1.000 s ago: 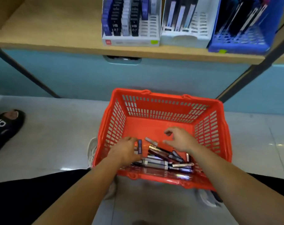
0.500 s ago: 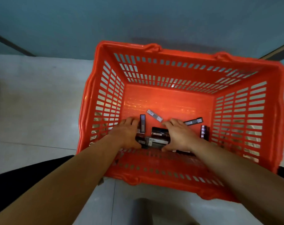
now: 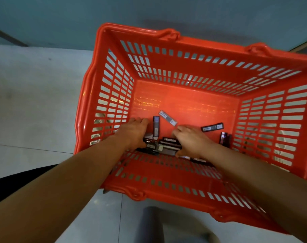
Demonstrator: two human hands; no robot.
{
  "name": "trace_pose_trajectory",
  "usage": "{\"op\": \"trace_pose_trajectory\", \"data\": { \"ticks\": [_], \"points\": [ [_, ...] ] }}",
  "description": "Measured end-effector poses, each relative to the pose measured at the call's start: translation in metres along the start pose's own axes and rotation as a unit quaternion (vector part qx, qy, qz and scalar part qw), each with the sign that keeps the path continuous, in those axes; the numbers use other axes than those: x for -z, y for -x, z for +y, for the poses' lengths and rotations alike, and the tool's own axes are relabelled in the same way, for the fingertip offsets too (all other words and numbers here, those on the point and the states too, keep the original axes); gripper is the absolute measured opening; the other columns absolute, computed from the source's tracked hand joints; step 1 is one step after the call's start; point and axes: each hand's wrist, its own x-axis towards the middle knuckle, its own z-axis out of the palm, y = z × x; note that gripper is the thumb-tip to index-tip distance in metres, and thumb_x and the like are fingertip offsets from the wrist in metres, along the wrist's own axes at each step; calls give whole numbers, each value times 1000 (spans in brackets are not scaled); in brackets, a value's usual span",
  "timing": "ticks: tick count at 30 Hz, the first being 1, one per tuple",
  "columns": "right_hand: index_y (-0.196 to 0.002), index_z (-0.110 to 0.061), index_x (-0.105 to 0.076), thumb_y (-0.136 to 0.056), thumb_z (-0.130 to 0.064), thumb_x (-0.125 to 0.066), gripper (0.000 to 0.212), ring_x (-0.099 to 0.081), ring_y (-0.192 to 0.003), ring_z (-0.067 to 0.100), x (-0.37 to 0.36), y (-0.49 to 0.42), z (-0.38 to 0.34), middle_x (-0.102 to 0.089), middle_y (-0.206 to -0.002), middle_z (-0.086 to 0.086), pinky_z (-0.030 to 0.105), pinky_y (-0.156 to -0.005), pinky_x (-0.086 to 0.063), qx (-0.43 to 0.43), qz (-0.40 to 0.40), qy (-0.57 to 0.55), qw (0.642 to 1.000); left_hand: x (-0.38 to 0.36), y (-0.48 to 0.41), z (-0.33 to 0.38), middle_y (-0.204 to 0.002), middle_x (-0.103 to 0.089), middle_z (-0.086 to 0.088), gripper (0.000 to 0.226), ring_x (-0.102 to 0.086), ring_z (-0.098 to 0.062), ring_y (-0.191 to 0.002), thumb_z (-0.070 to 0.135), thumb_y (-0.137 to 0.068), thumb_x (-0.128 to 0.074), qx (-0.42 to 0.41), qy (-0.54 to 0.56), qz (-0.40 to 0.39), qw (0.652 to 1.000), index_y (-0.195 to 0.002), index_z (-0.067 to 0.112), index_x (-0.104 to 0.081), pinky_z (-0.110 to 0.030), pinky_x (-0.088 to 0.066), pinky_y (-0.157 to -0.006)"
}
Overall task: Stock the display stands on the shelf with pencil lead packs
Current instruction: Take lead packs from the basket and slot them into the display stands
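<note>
An orange plastic basket [image 3: 114, 95] stands on the floor below me. Several dark pencil lead packs [image 3: 168, 143] lie heaped at the near side of its bottom. My left hand [image 3: 133, 134] rests on the left end of the heap with its fingers stretched out, and one dark pack [image 3: 156, 126] lies beside the fingertips. My right hand [image 3: 191, 141] curls over the right end of the heap, with its thumb on the near side of the packs. Loose packs lie apart: a grey pack [image 3: 167, 118], a black pack [image 3: 212, 127] and another pack [image 3: 223, 138] by the right wall.
The basket sits on pale floor tiles [image 3: 35, 102] in front of a blue-grey base panel [image 3: 61, 20]. A dark sloping strut [image 3: 7, 36] crosses the far left. The shelf and its display stands are out of view.
My view dropped from the shelf down into the basket. Both hands sank onto the heap of packs and closed in from either side. In the last half second they hardly moved.
</note>
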Motion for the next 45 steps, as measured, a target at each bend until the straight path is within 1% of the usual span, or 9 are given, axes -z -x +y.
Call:
{"op": "trace_pose_trajectory", "data": {
  "ticks": [10,15,19,26,30,34,39,42,45],
  "points": [
    [-128,-16,-49,-84,-36,-75,55,-54,-117,28,-5,4,-11,-55,-123,6,37,-89,-46,-7,-7,-41,999,2,2,3,-132,-49,2,52,-51,-17,-113,27,-84,-79,-22,41,-39,998,-128,23,-51,-29,-46,-90],
    [-132,-16,-45,-86,-31,-71,54,-52,-114,28,-12,7,-15,-45,-123,5,38,-89,-46,-8,-13,-60,998,-1,1,4,-130,-56,-2,58,-56,-21,-116,24,-84,-79,-19,60,-65,996,-133,23,-49,-35,-51,-95],
    [-128,-19,-50,-85,-18,-65,46,-56,-112,28,-16,8,-19,-56,-121,5,38,-84,-49,-16,-16,-104,994,-2,1,5,-126,-58,-1,53,-57,-18,-111,22,-86,-78,-16,76,-84,993,-132,23,-52,-30,-50,-88],
    [-94,-26,-59,-79,-22,-68,18,-61,-97,24,-10,6,-17,-64,-101,-1,36,-78,-51,-34,-38,-152,987,-1,2,7,-125,-57,0,55,-57,-18,-108,23,-85,-78,-21,93,-113,989,-132,25,-50,-34,-53,-92],
    [-111,-21,-59,-87,-24,-71,27,-61,-100,22,-8,6,-9,-62,-109,1,36,-82,-52,-67,-50,-215,973,-1,4,9,-132,-57,-1,58,-57,-21,-117,21,-88,-75,-33,102,-124,986,-139,23,-47,-35,-51,-98],
    [-110,-22,-55,-87,-23,-76,31,-60,-93,18,1,10,10,-60,-97,-5,29,-77,-46,-140,-41,-350,925,-2,5,10,-135,-57,-3,57,-57,-21,-118,25,-91,-73,-45,98,-104,989,-140,22,-46,-34,-49,-99],
    [-103,-15,-58,-91,-18,-72,19,-72,-75,18,17,19,32,-68,-89,6,34,-60,-56,-208,76,-542,811,5,6,11,-141,-57,-5,56,-55,-22,-125,25,-95,-69,-44,214,-47,975,-144,19,-44,-31,-44,-102],
    [-110,-14,-57,-92,-17,-71,22,-69,-68,17,27,21,36,-69,-86,9,31,-56,-54,-215,115,-578,779,17,3,15,-124,-63,-8,50,-61,-18,-104,22,-96,-67,-11,320,2,947,-140,13,-43,-25,-46,-80],
    [-110,-12,-59,-92,-16,-72,23,-66,-68,19,35,19,35,-70,-87,13,45,-71,-58,-206,134,-615,749,25,1,24,-101,-62,-2,33,-60,-12,-87,22,-98,-63,25,457,59,887,-125,15,-45,-25,-49,-68]
  ]
}}
